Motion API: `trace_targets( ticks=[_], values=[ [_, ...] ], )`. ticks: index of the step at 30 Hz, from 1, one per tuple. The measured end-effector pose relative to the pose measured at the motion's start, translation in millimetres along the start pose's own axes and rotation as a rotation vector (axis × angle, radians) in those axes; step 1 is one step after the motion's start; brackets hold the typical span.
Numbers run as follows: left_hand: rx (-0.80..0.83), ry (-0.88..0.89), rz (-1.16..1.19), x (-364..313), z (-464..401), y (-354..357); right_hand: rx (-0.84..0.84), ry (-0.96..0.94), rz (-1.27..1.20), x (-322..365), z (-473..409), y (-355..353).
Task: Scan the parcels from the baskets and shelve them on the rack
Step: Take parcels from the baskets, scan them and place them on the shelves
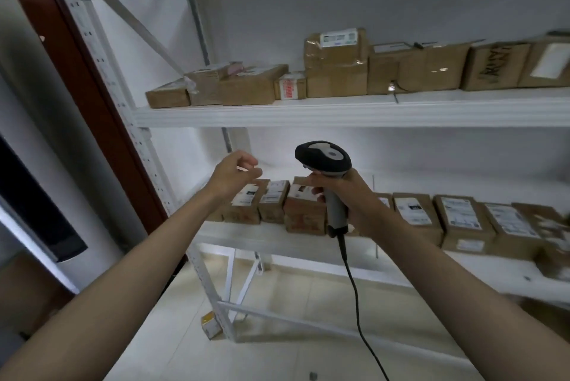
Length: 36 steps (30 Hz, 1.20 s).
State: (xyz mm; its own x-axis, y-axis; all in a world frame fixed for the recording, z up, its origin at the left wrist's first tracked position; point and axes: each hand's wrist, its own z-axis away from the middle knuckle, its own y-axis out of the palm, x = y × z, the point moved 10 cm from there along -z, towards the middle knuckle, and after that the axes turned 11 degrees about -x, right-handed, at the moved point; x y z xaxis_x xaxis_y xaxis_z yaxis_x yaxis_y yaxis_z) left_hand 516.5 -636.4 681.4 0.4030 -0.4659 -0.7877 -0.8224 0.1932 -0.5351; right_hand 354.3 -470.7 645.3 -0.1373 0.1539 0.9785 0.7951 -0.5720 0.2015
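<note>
We hold the scanner [327,170] tight in our right hand [348,198] | our left hand [229,178] is loose and holds nothing | the parcels [274,201] sit on the rack [308,116] just behind the scanner, closer to our left hand.

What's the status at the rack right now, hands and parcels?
Right hand grips the scanner. Left hand empty, fingers loosely curled, raised near the lower shelf's parcels. Both shelves carry parcels. Nothing in the way.
</note>
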Motion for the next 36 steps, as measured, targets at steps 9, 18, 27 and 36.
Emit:
trace_targets(
  ticks=[9,18,27,36],
  values=[
    [0.397,0.226,0.012,-79.5,102.5,107.8,-0.347,-0.038,-0.079,17.8,133.0,-104.6],
    [0.882,0.317,0.094,-87.5,312.9,196.4,-0.758,0.034,-0.105,-39.9,352.5,-182.1],
    [1.145,0.544,0.054,-138.6,513.1,227.3,-1.102,0.052,-0.160,-62.8,550.6,-240.6],
    [1.378,0.670,0.058,-219.8,712.3,278.0,-1.370,0.004,-0.215,-63.2,756.8,-313.0]
  ],
)
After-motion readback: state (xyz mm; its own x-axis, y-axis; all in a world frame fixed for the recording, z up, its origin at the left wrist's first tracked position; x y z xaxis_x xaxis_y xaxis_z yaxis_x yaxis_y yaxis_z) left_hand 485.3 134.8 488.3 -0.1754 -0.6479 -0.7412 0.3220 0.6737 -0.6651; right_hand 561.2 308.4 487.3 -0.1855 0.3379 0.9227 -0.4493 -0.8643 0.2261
